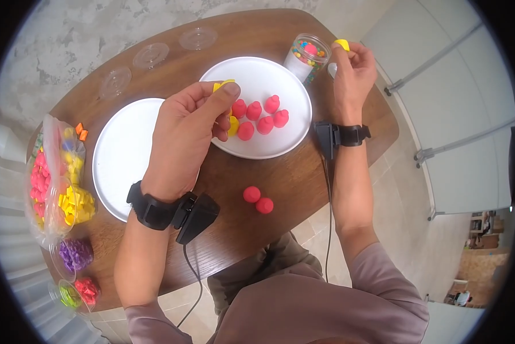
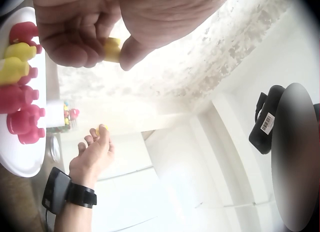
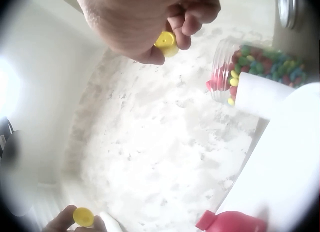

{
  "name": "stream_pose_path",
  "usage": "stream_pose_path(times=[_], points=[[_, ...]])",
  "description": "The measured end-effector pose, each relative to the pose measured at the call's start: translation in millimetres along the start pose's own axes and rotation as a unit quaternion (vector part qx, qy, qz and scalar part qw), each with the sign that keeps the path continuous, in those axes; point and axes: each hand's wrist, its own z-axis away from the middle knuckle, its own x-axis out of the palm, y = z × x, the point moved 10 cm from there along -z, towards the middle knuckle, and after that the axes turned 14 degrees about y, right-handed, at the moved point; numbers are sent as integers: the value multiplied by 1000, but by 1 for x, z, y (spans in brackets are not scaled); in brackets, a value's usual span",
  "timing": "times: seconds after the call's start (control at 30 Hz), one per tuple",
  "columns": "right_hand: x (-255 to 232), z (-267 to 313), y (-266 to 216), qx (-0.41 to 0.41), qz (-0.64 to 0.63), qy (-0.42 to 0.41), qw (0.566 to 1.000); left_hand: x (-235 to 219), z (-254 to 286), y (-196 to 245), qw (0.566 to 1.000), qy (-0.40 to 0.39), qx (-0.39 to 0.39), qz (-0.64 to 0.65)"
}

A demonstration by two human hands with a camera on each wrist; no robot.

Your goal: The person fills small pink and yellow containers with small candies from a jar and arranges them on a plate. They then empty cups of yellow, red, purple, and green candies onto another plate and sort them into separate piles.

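Observation:
My left hand [image 1: 191, 123] is over the near-left rim of a white plate [image 1: 300, 100]. Between its thumb and finger it pinches a small yellow cap-like piece [image 2: 112, 49], whose round face [image 3: 83, 217] shows in the right wrist view. Beyond the plate, beside a clear jar, my right hand [image 1: 355, 71] pinches another yellow cap-like piece [image 3: 167, 44] with a dot in its recessed face. Several pink bottle-shaped pieces [image 1: 265, 125] stand on the plate. Yellow bottle-shaped ones [image 2: 12, 70] sit among them, partly hidden by my left hand in the head view.
The jar [image 1: 296, 64] contains colourful candies and a pink piece. Two pink pieces [image 1: 257, 199] lie near the table's front edge. A second white plate [image 1: 117, 155] is at left, beside bags and cups of yellow pieces [image 1: 77, 206] and purple shreds [image 1: 75, 254]. Clear lids [image 1: 151, 56] lie at back.

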Motion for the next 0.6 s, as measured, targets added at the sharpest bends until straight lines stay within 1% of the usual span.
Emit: stream_pose_path(times=[0.07,0.1,0.17,0.2,0.27,0.3,0.37,0.5,0.57,0.6], points=[[1,-2,7,-2,51,-15,999,0,0,0,1000,-4,1,1],[1,-3,12,-2,53,-14,998,0,0,1,1000,-4,4,-1],[5,-2,21,-18,113,-43,992,1,1,1,1000,-4,5,-2],[5,-1,21,-18,115,-43,992,1,1,2,1000,-7,10,-4],[11,4,22,-29,170,-68,983,2,1,3,1000,-10,14,-5],[12,5,21,-29,171,-69,982,2,1,3,1000,-12,17,-5],[11,5,18,-26,154,-54,986,2,2,5,1000,-14,21,-4],[14,7,21,-30,165,-69,983,2,2,7,1000,-9,26,5],[13,9,13,8,23,-35,999,1,1,8,1000,-7,27,10],[15,12,10,9,20,-38,999,1,1,8,1000,-7,25,8]])
